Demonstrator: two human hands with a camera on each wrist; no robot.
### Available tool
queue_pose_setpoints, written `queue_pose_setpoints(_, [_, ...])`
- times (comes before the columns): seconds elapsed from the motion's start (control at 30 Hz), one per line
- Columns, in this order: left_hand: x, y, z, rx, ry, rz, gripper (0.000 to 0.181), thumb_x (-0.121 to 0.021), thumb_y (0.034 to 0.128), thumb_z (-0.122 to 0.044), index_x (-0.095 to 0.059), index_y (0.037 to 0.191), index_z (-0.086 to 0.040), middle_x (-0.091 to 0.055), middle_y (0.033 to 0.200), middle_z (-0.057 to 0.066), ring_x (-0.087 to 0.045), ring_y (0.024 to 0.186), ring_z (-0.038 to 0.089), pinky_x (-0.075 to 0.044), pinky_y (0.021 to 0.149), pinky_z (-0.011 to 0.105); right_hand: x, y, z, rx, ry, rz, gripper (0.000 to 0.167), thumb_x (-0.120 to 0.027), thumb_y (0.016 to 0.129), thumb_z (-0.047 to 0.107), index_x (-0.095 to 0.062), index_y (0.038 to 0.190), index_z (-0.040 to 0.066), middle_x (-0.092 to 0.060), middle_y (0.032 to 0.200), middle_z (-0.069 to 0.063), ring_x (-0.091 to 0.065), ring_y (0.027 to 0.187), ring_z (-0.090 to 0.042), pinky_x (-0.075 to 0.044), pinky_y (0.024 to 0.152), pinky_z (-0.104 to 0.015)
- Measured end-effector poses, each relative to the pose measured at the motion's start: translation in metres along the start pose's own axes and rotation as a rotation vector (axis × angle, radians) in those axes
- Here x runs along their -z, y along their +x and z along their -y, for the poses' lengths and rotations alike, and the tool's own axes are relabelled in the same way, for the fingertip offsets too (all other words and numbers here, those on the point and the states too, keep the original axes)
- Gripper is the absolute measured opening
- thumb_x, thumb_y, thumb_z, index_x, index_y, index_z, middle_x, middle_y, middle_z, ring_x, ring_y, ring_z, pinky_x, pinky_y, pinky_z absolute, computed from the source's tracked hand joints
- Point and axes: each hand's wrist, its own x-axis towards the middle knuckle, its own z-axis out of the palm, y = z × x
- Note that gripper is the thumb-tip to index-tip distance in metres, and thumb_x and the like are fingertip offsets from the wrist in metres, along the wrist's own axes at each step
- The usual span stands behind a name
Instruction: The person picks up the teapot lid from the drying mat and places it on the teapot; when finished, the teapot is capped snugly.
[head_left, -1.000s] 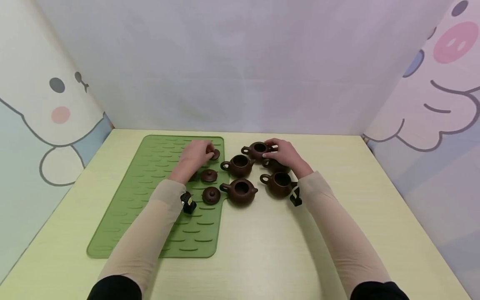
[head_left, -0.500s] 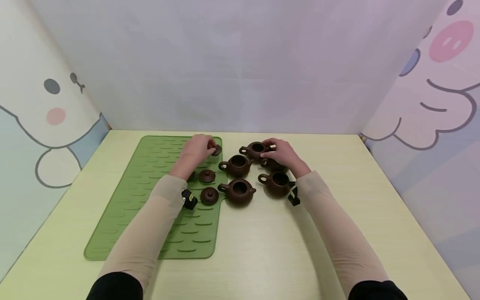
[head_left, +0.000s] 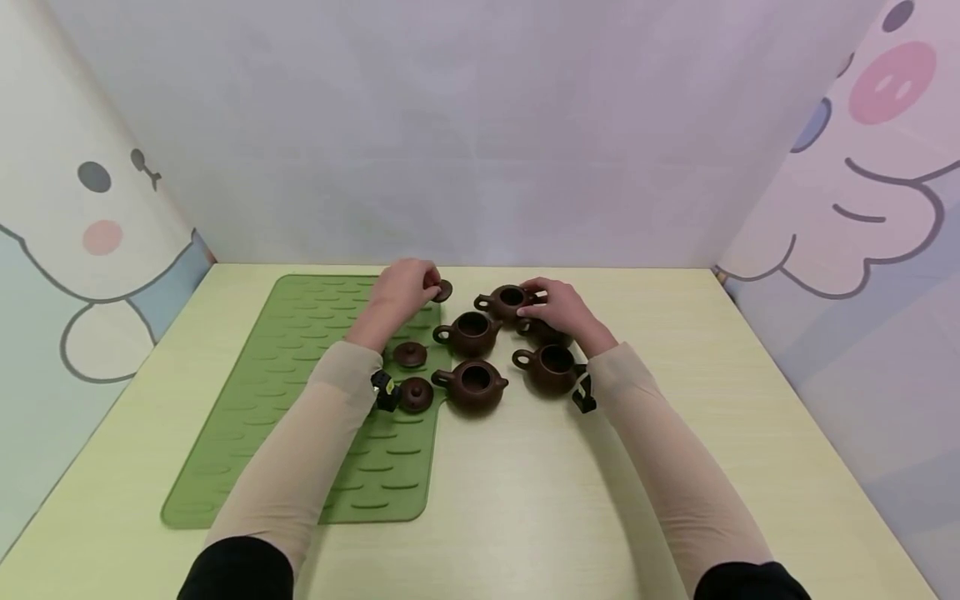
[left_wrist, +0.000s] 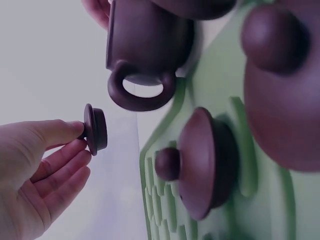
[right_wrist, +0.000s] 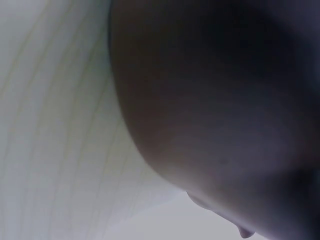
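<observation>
Since a second ago, the left hand (head_left: 405, 287), pinching one dark lid (head_left: 445, 290) by its knob, has moved toward 1 o'clock, to the green mat's (head_left: 288, 354) far right corner. Two more lids (head_left: 416, 394) lie at 7 o'clock. The pinched lid is at 9 o'clock from the far teapot (head_left: 503, 312); four other teapots (head_left: 472, 402) stand between its 4 and 8 o'clock. The right hand (head_left: 558, 307) grips the far teapot's 3 o'clock side.

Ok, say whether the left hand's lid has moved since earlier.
Yes: in the head view, the held lid has moved right and farther away, to the far right corner of the green mat.
</observation>
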Motion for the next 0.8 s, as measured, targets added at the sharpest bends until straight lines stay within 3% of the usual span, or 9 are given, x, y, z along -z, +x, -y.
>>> queue_pose_setpoints(0.53, [-0.010, 0.015, -0.027, -0.026, -0.136, 0.004, 0.020, -0.064, 0.0984, -0.022, -0.069, 0.115, -0.012, -0.071, 0.110, 0.006, -0.066, 0.103, 0.021, -0.056, 0.088, 0.036, -0.002, -0.003, 0.001, 0.000, 0.002, -0.001, 0.052, -0.072, 0.092, 0.024, -0.055, 0.139, 0.008, -0.057, 0.141, -0.017, -0.059, 0.128, -0.037, -0.047, 0.108, -0.047])
queue_pose_setpoints(0.8, [-0.018, 0.020, -0.048, -0.053, -0.087, -0.006, 0.018, -0.063, 0.0991, -0.023, -0.069, 0.114, -0.014, -0.070, 0.109, 0.004, -0.065, 0.101, 0.020, -0.056, 0.087, 0.035, -0.003, -0.005, 0.003, 0.002, -0.006, -0.004, 0.052, -0.073, 0.092, 0.024, -0.056, 0.139, 0.009, -0.058, 0.140, -0.017, -0.059, 0.127, -0.036, -0.048, 0.107, -0.046])
